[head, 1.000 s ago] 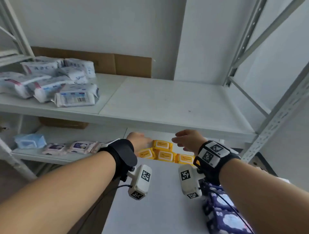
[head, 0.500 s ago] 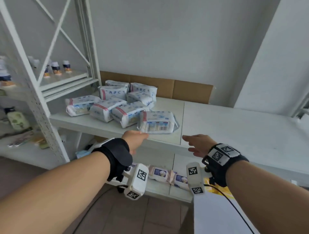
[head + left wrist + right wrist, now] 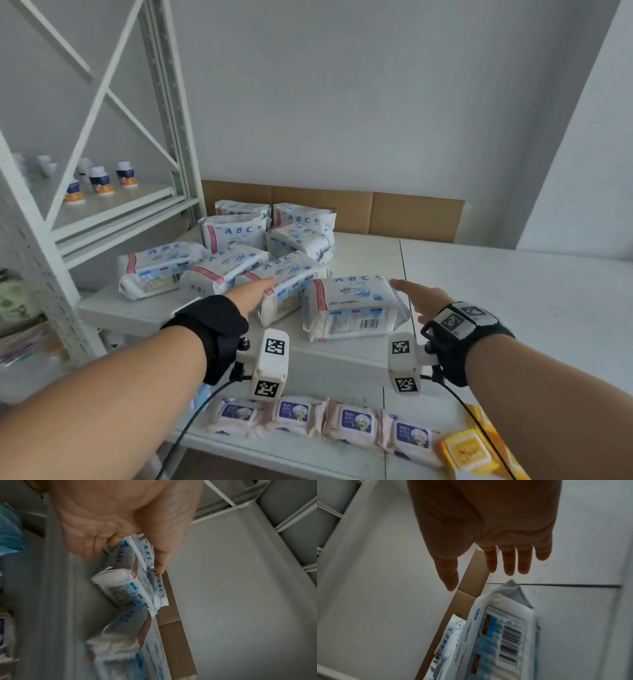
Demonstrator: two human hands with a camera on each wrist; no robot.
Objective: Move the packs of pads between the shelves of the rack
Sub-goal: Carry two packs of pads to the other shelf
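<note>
The nearest pack of pads (image 3: 352, 308), white with blue ABC lettering and a barcode on its front face, lies flat at the front edge of the upper shelf (image 3: 496, 291), between our two hands. We see its barcode end again in the right wrist view (image 3: 503, 639), with the shelf seam running just past it.

Our right hand (image 3: 423, 301) hovers just beside the pack's right end, fingers (image 3: 508, 561) straight and slightly spread, holding nothing; a gap shows between the fingertips and the pack's crimped corner. Our left hand (image 3: 251, 294) reaches in from the other side, above the pack next to it (image 3: 284, 284). In the left wrist view the left hand (image 3: 120, 517) has its fingers (image 3: 161, 555) extended with packs showing beyond them, though the picture is blurred and we cannot tell whether they touch the wrapper.

Behind these two, more of the same packs (image 3: 239, 240) lie heaped toward the back left of the shelf, in front of a strip of brown cardboard (image 3: 411, 214) standing against the wall. On the lower shelf (image 3: 274, 452) a row of pink wipe packs (image 3: 349, 421) lies side by side, with yellow packs (image 3: 467, 452) at its right end. Small bottles (image 3: 99, 180) stand on the neighbouring rack to the left.
</note>
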